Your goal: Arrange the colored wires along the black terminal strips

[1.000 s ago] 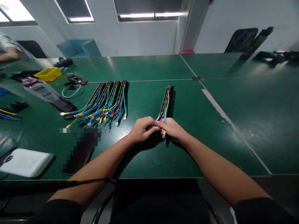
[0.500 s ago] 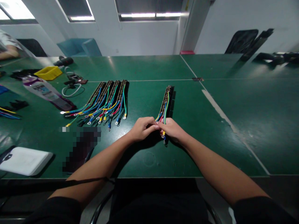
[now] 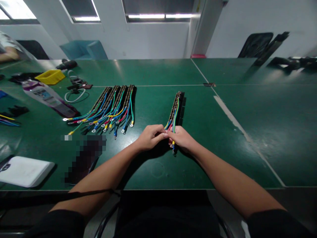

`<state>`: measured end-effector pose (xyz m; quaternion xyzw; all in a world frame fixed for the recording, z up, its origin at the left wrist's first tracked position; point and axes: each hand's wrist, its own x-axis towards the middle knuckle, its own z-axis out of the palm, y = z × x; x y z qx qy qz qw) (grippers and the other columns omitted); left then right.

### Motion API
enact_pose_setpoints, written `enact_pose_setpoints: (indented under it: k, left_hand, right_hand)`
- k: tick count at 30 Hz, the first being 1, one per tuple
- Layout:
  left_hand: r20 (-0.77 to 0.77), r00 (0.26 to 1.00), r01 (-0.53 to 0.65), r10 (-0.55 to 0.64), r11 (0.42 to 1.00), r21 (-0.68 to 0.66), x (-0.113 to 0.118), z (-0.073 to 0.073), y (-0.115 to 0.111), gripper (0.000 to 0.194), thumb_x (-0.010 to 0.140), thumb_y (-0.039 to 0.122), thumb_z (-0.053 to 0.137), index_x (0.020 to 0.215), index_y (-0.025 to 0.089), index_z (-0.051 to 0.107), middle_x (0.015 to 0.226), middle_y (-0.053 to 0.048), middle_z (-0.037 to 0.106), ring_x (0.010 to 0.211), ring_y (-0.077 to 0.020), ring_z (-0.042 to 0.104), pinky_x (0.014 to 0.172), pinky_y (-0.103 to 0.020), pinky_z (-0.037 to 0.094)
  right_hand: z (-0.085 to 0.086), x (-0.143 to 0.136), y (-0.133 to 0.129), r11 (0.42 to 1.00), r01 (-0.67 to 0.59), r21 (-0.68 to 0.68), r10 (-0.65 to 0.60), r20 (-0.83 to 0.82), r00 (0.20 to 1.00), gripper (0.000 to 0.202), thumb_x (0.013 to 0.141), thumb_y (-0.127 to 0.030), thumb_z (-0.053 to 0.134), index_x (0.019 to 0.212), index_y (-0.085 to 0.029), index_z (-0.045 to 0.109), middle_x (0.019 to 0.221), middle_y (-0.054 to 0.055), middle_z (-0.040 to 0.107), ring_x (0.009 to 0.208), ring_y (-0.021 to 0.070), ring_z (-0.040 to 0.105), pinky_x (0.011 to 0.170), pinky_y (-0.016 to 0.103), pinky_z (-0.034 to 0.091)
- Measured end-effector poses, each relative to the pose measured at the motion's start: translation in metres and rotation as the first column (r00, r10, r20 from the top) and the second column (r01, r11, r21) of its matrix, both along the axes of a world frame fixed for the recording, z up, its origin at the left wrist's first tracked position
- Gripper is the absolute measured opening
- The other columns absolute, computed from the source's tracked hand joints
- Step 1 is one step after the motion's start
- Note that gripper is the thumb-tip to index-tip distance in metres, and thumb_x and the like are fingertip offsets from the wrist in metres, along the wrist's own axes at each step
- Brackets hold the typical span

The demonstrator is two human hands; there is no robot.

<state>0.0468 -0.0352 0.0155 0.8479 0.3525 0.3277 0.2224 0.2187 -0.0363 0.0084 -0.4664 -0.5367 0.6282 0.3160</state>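
Observation:
A dark terminal strip [image 3: 175, 102] with blue, green, yellow and red wires lies on the green table, in front of my hands. My left hand [image 3: 152, 136] is closed in a pinch at the wire ends; its fingertips meet those of the other hand. My right hand [image 3: 182, 137] is closed around the wires of this strip, and yellow and blue ring ends [image 3: 173, 147] stick out below its fingers. Several similar wired strips [image 3: 119, 99] lie side by side to the left, their ring-ended wires fanned toward me.
On the left of the green table [image 3: 158, 172] lie a purple-and-white pack [image 3: 47, 96], a yellow tray [image 3: 51, 77], a white cable [image 3: 75, 99], a white box [image 3: 27, 170] and a pixelated dark object [image 3: 85, 158]. A person's arm [image 3: 10, 54] shows far left.
The ring ends below my right hand have shifted slightly and sit closer together. Both hands stay in nearly the same place.

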Motion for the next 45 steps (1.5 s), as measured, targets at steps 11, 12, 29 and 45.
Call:
enact_pose_setpoints:
  k: [11,12,29,45]
  left_hand:
    - [0.024,0.999,0.032,-0.033,0.998,0.061,-0.0042,0.0018,-0.0020,0.021,0.089,0.031,0.054,0.078,0.014,0.062,0.069,0.000,0.059,0.066,-0.0115,0.053,0.063,-0.023,0.038]
    - [0.026,0.999,0.030,-0.032,0.997,0.072,-0.0042,0.0015,-0.0018,0.022,0.089,0.031,0.054,0.078,0.014,0.061,0.070,-0.001,0.059,0.067,-0.0120,0.053,0.064,-0.023,0.038]
    - [0.014,1.000,0.003,-0.002,0.999,-0.035,-0.0024,0.0063,-0.0002,0.028,0.090,0.037,0.051,0.078,0.016,0.063,0.074,-0.002,0.060,0.075,-0.0152,0.051,0.071,-0.027,0.038]
    - [0.010,1.000,0.014,-0.013,0.995,-0.100,-0.0020,0.0054,0.0025,0.028,0.091,0.036,0.050,0.077,0.016,0.065,0.070,0.000,0.056,0.073,-0.0136,0.048,0.067,-0.025,0.036]
  right_hand:
    - [0.0024,0.0016,-0.0015,0.998,-0.057,0.020,0.058,-0.041,0.997,0.029,0.084,-0.041,0.058,0.070,-0.016,0.054,0.045,-0.003,0.051,0.041,0.0122,0.055,0.040,0.022,0.047]
    - [0.0023,0.0014,-0.0017,0.999,-0.050,0.012,0.050,-0.038,0.998,0.028,0.084,-0.041,0.058,0.071,-0.016,0.054,0.045,-0.004,0.050,0.040,0.0122,0.055,0.040,0.023,0.047]
    - [0.0021,-0.0025,-0.0019,1.000,0.007,-0.018,-0.006,0.052,0.999,0.022,0.086,-0.033,0.054,0.072,-0.016,0.053,0.044,-0.004,0.049,0.038,0.0112,0.054,0.037,0.021,0.048]
    - [0.0078,-0.0038,-0.0021,1.000,0.010,0.029,-0.014,0.133,0.991,0.021,0.084,-0.028,0.057,0.068,-0.017,0.050,0.044,-0.005,0.046,0.035,0.0091,0.048,0.032,0.018,0.040]
